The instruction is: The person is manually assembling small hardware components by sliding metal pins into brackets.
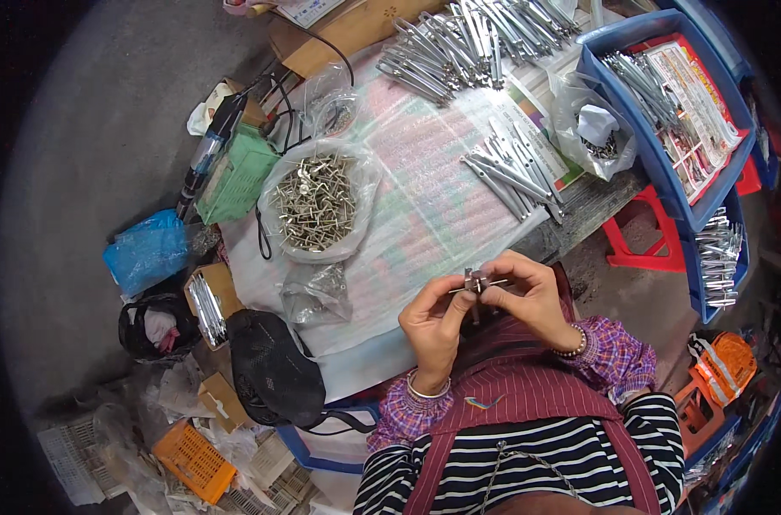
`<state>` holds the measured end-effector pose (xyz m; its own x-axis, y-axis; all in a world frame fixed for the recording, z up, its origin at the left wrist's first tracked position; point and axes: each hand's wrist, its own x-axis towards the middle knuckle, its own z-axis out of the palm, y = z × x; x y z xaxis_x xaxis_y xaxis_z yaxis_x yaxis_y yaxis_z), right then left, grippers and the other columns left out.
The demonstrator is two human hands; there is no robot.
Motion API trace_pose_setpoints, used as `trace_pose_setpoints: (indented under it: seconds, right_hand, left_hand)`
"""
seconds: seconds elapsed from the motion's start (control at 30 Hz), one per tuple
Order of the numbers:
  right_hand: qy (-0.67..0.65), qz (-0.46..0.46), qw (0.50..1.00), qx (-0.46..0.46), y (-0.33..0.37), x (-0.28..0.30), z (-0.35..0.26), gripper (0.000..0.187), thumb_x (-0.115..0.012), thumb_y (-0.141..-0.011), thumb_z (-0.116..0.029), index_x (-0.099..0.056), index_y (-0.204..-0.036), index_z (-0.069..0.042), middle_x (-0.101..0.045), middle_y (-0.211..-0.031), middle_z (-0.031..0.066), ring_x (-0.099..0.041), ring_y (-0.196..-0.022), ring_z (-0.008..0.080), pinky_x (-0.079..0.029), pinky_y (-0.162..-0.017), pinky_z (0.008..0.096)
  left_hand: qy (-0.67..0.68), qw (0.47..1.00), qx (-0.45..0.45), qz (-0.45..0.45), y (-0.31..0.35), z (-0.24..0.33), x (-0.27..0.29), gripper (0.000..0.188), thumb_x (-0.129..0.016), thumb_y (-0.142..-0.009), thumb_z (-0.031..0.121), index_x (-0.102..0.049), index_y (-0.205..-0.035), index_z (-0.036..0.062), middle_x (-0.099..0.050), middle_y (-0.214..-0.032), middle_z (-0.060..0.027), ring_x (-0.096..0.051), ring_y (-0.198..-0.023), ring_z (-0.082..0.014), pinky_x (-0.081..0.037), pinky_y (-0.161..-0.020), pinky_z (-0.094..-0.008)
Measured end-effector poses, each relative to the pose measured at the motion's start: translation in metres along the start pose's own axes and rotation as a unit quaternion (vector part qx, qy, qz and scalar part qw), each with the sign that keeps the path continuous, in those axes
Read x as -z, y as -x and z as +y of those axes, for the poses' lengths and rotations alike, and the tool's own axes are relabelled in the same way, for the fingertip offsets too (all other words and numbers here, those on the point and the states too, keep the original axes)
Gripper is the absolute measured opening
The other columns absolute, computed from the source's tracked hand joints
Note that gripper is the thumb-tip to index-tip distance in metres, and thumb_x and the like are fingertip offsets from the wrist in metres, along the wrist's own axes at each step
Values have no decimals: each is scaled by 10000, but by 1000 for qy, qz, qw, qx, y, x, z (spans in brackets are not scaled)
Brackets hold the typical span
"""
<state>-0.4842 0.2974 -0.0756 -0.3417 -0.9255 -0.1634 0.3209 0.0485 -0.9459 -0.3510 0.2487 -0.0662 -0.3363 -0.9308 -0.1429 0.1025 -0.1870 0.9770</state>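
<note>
Close to my body, over the near edge of the table, both hands meet at a small metal part with thin pins (475, 280). My left hand (435, 324) pinches it from the left between thumb and fingers. From the other side, my right hand (528, 297) is closed on it as well. My fingertips hide most of its shape. Ahead of my hands, a small group of slim silver metal bars (517, 170) lies at the table's right edge. A clear plastic bag full of small brass-coloured metal pins (316, 203) sits open to the left.
A large pile of metal bars (467, 47) covers the table's far end. Blue trays (592, 64) stand at the right above a red stool (644, 232). A black bag (274, 365), a green box (240, 176) and an orange crate (193, 461) are on the left.
</note>
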Motion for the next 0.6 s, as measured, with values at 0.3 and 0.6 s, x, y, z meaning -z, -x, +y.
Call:
trace_pose_setpoints:
  seconds: [0.3,0.6]
  right_hand:
    - [25,-23,999,-25,5,6,5,164,-676,-725,21,-629,-882,37,-571,-811,35,-534,-725,74,-421,-614,196]
    - [-61,-57,995,-59,3,1,0,172,-637,-718,58,-598,-882,22,-592,-838,41,-576,-767,115,-462,-634,238]
  left_hand:
    - [39,999,31,-18,2,0,1,192,-629,-816,3,-595,-993,-64,-619,-909,-62,-579,-801,-99,-461,-712,-207]
    - [89,994,67,-14,0,6,7,192,-614,-807,4,-584,-984,-66,-620,-869,-79,-581,-758,-112,-462,-691,-220]
